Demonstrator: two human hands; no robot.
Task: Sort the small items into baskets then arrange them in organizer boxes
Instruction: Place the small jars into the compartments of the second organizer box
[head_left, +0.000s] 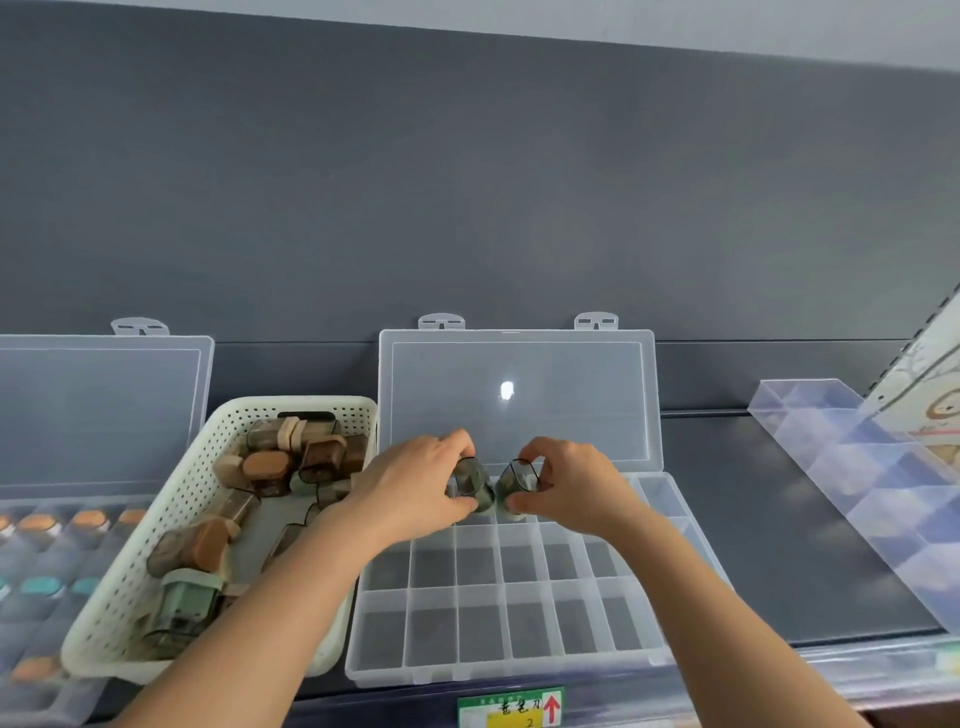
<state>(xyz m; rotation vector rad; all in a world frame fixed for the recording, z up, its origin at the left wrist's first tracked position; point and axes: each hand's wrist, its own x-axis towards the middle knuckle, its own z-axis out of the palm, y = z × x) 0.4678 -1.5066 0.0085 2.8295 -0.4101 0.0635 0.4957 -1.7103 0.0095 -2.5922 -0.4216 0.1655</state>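
Note:
A clear organizer box (506, 670) lies open in the middle of the shelf, its lid propped against the back wall. Over its far row of compartments, my left hand (415, 488) grips a small smoky-grey container (470, 480) with a pale green base. Beside it, my right hand (569, 486) pinches a second grey container (519, 480) of the same kind. The two containers almost touch. A cream perforated basket (130, 629) to the left holds several similar containers with brown, tan and green caps.
Another open organizer box (78, 519) at the far left holds rows of orange- and teal-capped items. A clear divided tray (857, 467) leans at the right. A green and yellow shelf label (511, 709) sits on the front edge. Dark shelf surface lies between the box and the tray.

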